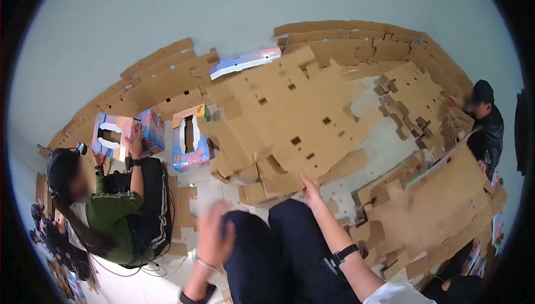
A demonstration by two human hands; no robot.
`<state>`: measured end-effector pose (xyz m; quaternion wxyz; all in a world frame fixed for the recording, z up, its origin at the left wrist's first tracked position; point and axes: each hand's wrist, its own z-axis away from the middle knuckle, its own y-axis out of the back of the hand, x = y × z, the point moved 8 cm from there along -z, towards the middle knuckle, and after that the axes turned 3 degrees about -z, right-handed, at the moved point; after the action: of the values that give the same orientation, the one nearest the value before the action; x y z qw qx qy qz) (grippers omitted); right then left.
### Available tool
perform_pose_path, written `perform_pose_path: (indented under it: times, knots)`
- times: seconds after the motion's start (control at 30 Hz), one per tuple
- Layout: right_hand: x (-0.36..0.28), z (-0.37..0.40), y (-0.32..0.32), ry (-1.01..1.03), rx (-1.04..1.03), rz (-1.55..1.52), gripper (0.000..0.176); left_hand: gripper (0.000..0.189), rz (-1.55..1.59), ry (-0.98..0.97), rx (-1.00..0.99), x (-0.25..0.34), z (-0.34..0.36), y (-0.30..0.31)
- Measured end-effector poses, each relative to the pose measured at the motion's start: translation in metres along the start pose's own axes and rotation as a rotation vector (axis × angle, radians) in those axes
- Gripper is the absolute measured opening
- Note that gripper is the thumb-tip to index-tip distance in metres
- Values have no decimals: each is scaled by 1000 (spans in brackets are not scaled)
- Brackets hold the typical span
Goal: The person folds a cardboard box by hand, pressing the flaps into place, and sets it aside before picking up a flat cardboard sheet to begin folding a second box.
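A large flat brown cardboard sheet (295, 103) with small cut-out holes and notched edges is tilted up in front of my knees. My right hand (311, 189) is closed on its near edge, the thumb showing and the other fingers partly hidden. My left hand (214, 234) is raised beside my left knee, blurred, with thumb and fingers apart and nothing in it. Just left of the sheet stands a colourful printed box (191, 140) with an oblong opening.
Cardboard stacks (356, 50) line the wall. More cut sheets (434, 209) lie to the right, where a person (487, 126) sits. At left, another person (106, 215) holds a printed box (114, 136); a blue printed box (151, 131) stands beside it.
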<state>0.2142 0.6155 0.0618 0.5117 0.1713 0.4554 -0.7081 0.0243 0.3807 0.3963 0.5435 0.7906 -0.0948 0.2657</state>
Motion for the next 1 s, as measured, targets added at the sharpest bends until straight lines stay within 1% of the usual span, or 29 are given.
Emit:
perform_pose_path:
  times: [0.03,0.07,0.1,0.13,0.17,0.2,0.27,0.3,0.37,0.5,0.57,0.63,0.7,0.73,0.8,0.83,0.87,0.93,1.0]
  knots:
    - [34,-18,9,-100,-75,20,40,47,-30,27,-40,-1,17,-33]
    - [56,-31,20,-116,-68,24,40,44,-53,59,-86,-10,28,-55]
    - [83,-37,31,-238,-105,127,40,44,-49,79,-103,-20,31,-64]
    - [103,-33,36,-368,-144,229,41,41,76,141,-46,-28,33,-61]
    - [109,-36,38,-297,-102,244,45,38,199,199,20,-34,33,-57]
    - [121,-37,36,-313,-100,249,45,34,232,239,37,-39,31,-57]
    - [126,-27,9,-285,-265,203,47,34,222,242,24,-49,30,-57]
    - [130,-25,1,-298,-251,205,47,34,227,253,10,-52,30,-60]
    - [143,-20,-23,-414,-375,311,49,33,257,286,45,-58,24,-60]
    - [141,-22,-16,-503,-366,377,53,33,225,264,-8,-55,2,-68]
    - [121,-37,13,-426,-206,136,53,34,232,270,-26,-57,0,-71]
    - [68,-54,42,-170,-54,130,52,34,256,292,-14,-61,1,-71]
    - [36,-74,61,-55,-17,-110,40,35,285,316,2,-62,1,-70]
    - [36,-81,63,-54,-7,-111,40,35,290,314,-7,-62,1,-71]
    - [37,-90,71,-46,135,-18,42,34,281,327,-8,-62,0,-70]
    - [23,-77,57,-29,269,40,48,33,273,319,-2,-60,0,-71]
    - [13,-72,44,-23,268,33,48,33,272,310,-2,-59,-2,-72]
    - [-14,-65,22,117,215,7,49,32,264,309,5,-55,-3,-72]
    - [-36,-62,3,143,229,11,49,31,248,302,7,-54,-2,-71]
